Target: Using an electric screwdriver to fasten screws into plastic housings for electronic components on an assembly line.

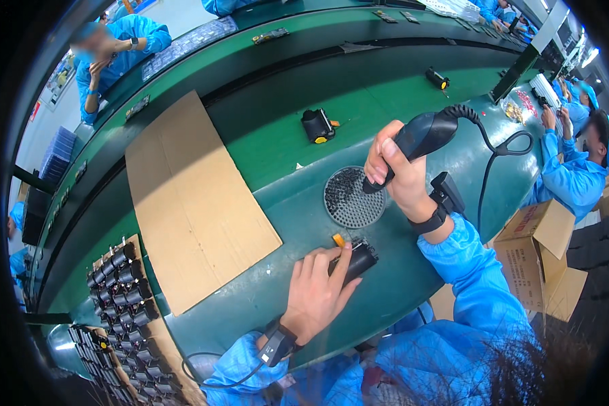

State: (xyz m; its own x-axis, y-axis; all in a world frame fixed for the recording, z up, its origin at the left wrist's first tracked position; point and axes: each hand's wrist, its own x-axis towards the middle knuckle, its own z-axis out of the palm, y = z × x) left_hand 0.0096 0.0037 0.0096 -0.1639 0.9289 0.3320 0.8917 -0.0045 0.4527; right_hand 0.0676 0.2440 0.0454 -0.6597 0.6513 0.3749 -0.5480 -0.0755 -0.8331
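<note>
"What is the right hand [407, 179] gripping?"
"A black handheld power tool [424, 137] with a coiled cord [463, 111]. Its narrow end points down over a round perforated dish [358, 218] holding small dark pieces."
"And the left hand [318, 287]?"
"It grasps a black cylindrical module [361, 262] on the green counter [392, 298], beside an orange tab [338, 239]."
"Anything around them?"
"A flat cardboard sheet [196, 216] to the left, rows of black parts [130, 298] beyond it, and two yellow-ended black units [316, 126] standing well apart farther back."
</note>
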